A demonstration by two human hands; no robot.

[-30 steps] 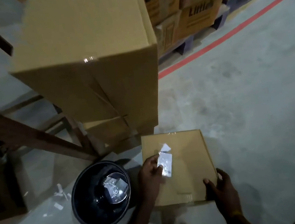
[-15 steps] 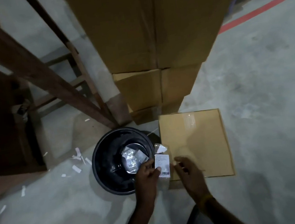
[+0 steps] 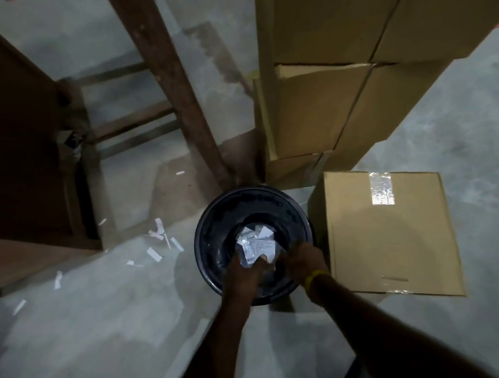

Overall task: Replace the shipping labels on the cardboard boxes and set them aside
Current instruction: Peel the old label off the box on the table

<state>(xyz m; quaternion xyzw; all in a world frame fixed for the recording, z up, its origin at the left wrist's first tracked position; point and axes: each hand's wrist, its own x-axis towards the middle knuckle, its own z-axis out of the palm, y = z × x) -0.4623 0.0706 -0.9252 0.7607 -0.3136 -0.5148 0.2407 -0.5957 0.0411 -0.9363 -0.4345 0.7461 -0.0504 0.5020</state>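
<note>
A flat cardboard box (image 3: 389,233) lies on the floor at the right, its top bare except for a strip of clear tape. Left of it stands a black round bin (image 3: 215,225) with crumpled white labels at its bottom. Both hands are over the bin's near rim. My left hand (image 3: 244,273) pinches a peeled white label (image 3: 258,250) over the bin. My right hand (image 3: 303,258), with a yellow band on the wrist, is beside it with fingers curled at the label's edge; whether it grips the label is unclear.
A tall stack of cardboard boxes (image 3: 335,58) rises behind the flat box. A slanted wooden beam (image 3: 168,78) and a dark wooden frame (image 3: 3,133) stand at the left. White paper scraps (image 3: 156,243) litter the concrete floor left of the bin.
The label came off the box and my left hand carried it left over the bin. My right hand left the box's corner and joined it. The view swung left and down.
</note>
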